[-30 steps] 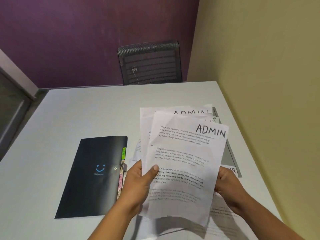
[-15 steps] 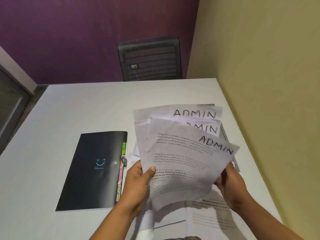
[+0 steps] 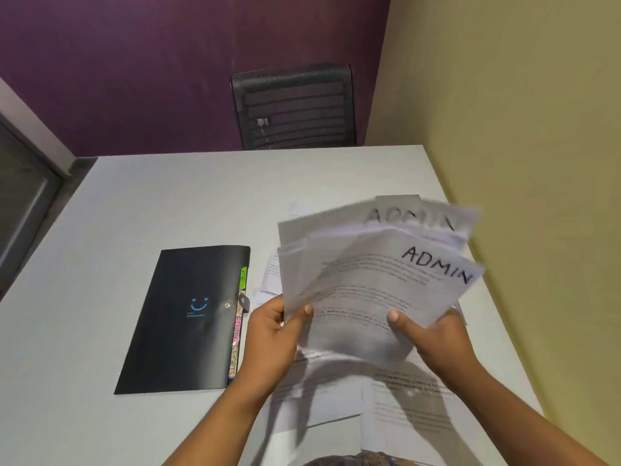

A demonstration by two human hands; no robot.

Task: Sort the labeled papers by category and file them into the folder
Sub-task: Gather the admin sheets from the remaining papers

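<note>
On the left of the pale grey counter [image 3: 168, 210] lies the closed black snap-button folder [image 3: 188, 317], coloured index tabs showing along its right edge; nothing has been filed in it yet. Just right of it, the left hand [image 3: 272, 334] pinches the lower left corner of the fanned stack of white ADMIN-labelled papers [image 3: 369, 290], thumb on top. A second ago that stack stood nearly upright; now it has tipped flatter and swung rightward, its far sheets blurred with motion. The right hand [image 3: 433, 341], earlier behind the sheets, has brought its thumb onto the front page and clamps the lower right corner. This looks like squaring the ADMIN group into one bundle before it goes to the folder. More loose white printed sheets [image 3: 403, 408] remain on the counter beneath, apparently unsorted.
</note>
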